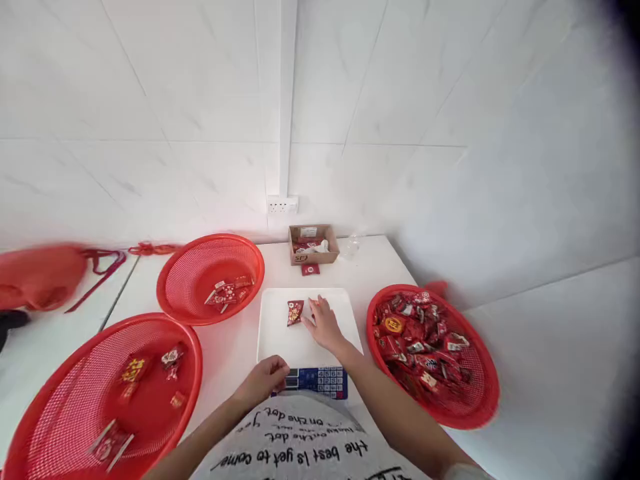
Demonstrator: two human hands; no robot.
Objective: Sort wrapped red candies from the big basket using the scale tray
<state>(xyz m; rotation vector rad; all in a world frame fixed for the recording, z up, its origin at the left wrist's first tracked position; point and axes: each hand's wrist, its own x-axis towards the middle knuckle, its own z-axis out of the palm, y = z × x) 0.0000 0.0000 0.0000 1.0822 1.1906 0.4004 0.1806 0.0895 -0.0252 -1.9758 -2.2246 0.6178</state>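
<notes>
A white weighing scale (280, 347) stands on the table in front of me, with its blue keypad panel (320, 381) on the near side. A dark red wrapped candy (295, 312) lies on its plate. My right hand (324, 325) is over the plate just right of that candy, fingers apart. A bit of red shows by its fingertips; what it belongs to is mostly hidden. My left hand (267, 375) is curled closed beside the scale's near left corner, with nothing visible in it.
A red basket (487, 373) full of wrapped candies stands right. Two red baskets, one farther back (173, 280) and one nearer (50, 400), hold a few packets at left. Behind the scale are a cardboard box (315, 258), a red packet (311, 269) and clear plastic (353, 245).
</notes>
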